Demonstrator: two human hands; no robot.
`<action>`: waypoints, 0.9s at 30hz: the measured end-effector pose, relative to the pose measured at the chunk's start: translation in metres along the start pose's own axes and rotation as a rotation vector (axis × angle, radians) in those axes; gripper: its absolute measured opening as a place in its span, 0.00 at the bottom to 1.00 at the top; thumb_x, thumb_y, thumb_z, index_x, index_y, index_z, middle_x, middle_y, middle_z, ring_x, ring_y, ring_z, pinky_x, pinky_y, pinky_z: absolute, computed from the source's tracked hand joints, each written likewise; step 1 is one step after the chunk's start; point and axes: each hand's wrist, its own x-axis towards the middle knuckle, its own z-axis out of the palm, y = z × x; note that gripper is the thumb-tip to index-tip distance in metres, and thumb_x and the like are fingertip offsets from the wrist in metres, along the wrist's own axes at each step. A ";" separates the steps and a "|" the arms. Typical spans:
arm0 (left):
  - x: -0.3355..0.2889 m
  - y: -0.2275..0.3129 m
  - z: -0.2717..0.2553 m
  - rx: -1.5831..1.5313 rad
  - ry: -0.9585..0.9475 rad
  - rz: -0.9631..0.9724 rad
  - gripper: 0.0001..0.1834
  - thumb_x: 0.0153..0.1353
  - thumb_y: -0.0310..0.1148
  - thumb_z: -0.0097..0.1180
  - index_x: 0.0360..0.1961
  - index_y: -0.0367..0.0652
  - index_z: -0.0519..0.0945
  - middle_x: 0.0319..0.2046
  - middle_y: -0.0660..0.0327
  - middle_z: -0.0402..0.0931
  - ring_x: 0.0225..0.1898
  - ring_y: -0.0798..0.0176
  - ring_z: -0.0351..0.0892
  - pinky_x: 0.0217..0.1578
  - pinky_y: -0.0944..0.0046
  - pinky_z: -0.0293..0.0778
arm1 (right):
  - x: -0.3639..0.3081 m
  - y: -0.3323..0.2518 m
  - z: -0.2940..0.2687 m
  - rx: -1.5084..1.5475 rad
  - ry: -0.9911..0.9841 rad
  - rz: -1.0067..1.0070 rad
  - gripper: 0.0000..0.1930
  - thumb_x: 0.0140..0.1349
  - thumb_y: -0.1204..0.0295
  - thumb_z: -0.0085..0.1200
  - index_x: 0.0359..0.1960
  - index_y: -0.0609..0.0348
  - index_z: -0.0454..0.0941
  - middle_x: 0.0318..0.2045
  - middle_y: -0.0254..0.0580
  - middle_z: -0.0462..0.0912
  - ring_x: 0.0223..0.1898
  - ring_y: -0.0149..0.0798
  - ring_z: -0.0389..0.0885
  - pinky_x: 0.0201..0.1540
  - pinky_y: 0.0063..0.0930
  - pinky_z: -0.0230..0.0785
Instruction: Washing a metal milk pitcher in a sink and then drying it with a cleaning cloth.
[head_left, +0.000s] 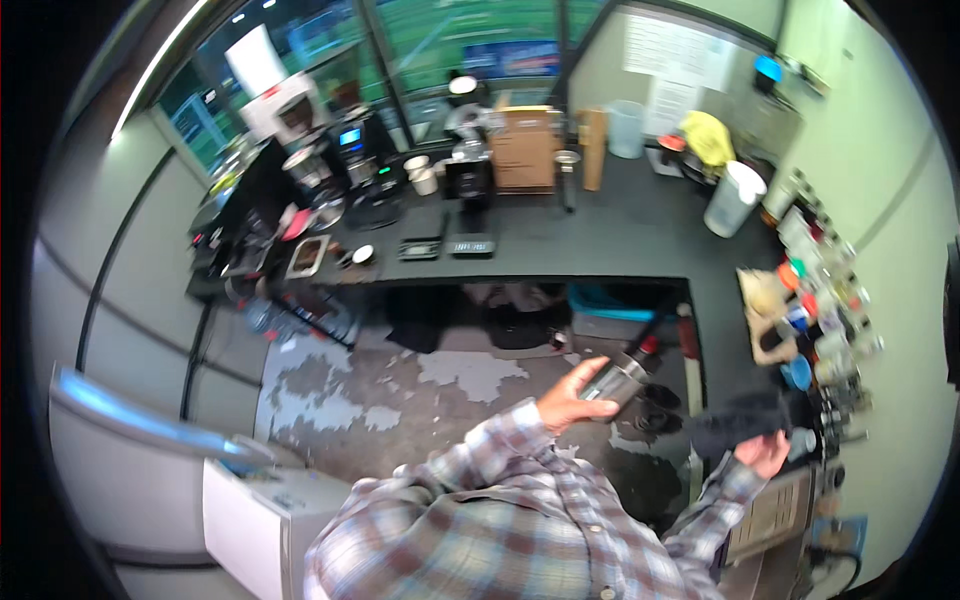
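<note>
My left hand [575, 398], in front of my chest, is closed round a dark grey cylinder [617, 384], thumb on its near side and fingers on its far side. The cylinder is tilted, with a dark rod-like part seen beyond its upper end; I cannot tell whether they belong together. At the right, beside the side counter, my right hand [764, 455] grips a black cloth [738, 422]. Motion blurs the cloth, and it covers part of the counter edge.
A black counter [630, 235] runs ahead and turns along my right. On it stand a cardboard box [523, 150], scales [471, 246], coffee machines and a white pitcher [735, 200]. Bottles and jars [835, 300] crowd the right side. A white cabinet [245, 520] is at lower left.
</note>
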 end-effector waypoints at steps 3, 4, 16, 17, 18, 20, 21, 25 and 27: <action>0.009 -0.002 -0.006 -0.002 0.012 0.043 0.52 0.45 0.36 0.76 0.67 0.38 0.57 0.61 0.56 0.62 0.64 0.62 0.61 0.64 0.61 0.57 | -0.017 -0.024 0.101 -0.024 -0.112 -0.166 0.23 0.68 0.62 0.44 0.60 0.62 0.69 0.59 0.47 0.73 0.59 0.49 0.71 0.63 0.43 0.65; 0.009 0.002 -0.003 -0.015 0.020 0.058 0.49 0.45 0.33 0.75 0.66 0.39 0.59 0.59 0.56 0.65 0.62 0.61 0.64 0.62 0.61 0.61 | -0.023 -0.021 0.104 -0.036 -0.098 -0.198 0.23 0.68 0.62 0.44 0.60 0.62 0.69 0.59 0.47 0.73 0.59 0.49 0.71 0.63 0.43 0.65; -0.008 0.025 0.001 -0.152 0.035 0.191 0.44 0.47 0.34 0.73 0.64 0.42 0.62 0.53 0.61 0.71 0.53 0.67 0.72 0.57 0.65 0.66 | -0.051 0.017 0.109 0.033 -0.040 -0.116 0.28 0.70 0.55 0.42 0.64 0.62 0.62 0.63 0.48 0.68 0.62 0.51 0.68 0.65 0.47 0.62; -0.010 0.025 -0.001 -0.153 0.050 0.186 0.44 0.48 0.34 0.72 0.64 0.43 0.62 0.53 0.61 0.71 0.53 0.67 0.72 0.57 0.64 0.66 | -0.052 0.019 0.107 0.043 -0.034 -0.106 0.29 0.70 0.54 0.42 0.65 0.62 0.62 0.63 0.48 0.68 0.62 0.51 0.68 0.65 0.48 0.62; -0.012 0.023 -0.002 -0.154 0.065 0.179 0.44 0.48 0.35 0.72 0.65 0.43 0.61 0.53 0.61 0.71 0.53 0.66 0.72 0.57 0.64 0.66 | -0.052 0.021 0.105 0.053 -0.026 -0.096 0.29 0.70 0.53 0.42 0.65 0.62 0.61 0.63 0.48 0.67 0.62 0.51 0.68 0.65 0.48 0.62; -0.014 0.019 -0.008 -0.166 0.070 0.164 0.44 0.49 0.35 0.71 0.65 0.43 0.61 0.53 0.60 0.71 0.53 0.65 0.72 0.58 0.63 0.66 | -0.030 0.003 0.032 -0.361 -0.016 -0.173 0.31 0.71 0.51 0.40 0.66 0.61 0.60 0.64 0.48 0.66 0.63 0.51 0.67 0.66 0.48 0.61; -0.014 0.016 -0.010 -0.176 0.085 0.157 0.44 0.50 0.35 0.71 0.65 0.43 0.60 0.54 0.59 0.71 0.54 0.63 0.72 0.58 0.61 0.66 | -0.021 -0.009 0.004 -0.772 -0.010 -0.231 0.32 0.71 0.48 0.38 0.67 0.60 0.58 0.64 0.47 0.66 0.64 0.50 0.66 0.66 0.49 0.61; -0.015 0.004 -0.023 -0.275 0.052 0.144 0.40 0.55 0.36 0.66 0.65 0.44 0.58 0.55 0.53 0.70 0.55 0.53 0.75 0.47 0.48 0.78 | -0.036 -0.020 0.067 -0.445 0.248 -0.417 0.27 0.73 0.56 0.41 0.66 0.60 0.61 0.62 0.50 0.69 0.58 0.50 0.72 0.59 0.46 0.70; -0.019 0.003 -0.023 -0.224 0.024 0.187 0.34 0.60 0.42 0.62 0.64 0.41 0.65 0.56 0.53 0.73 0.55 0.50 0.75 0.50 0.48 0.75 | -0.043 -0.031 0.062 -0.049 0.159 -0.305 0.29 0.72 0.54 0.43 0.67 0.58 0.59 0.62 0.49 0.69 0.59 0.51 0.71 0.61 0.49 0.67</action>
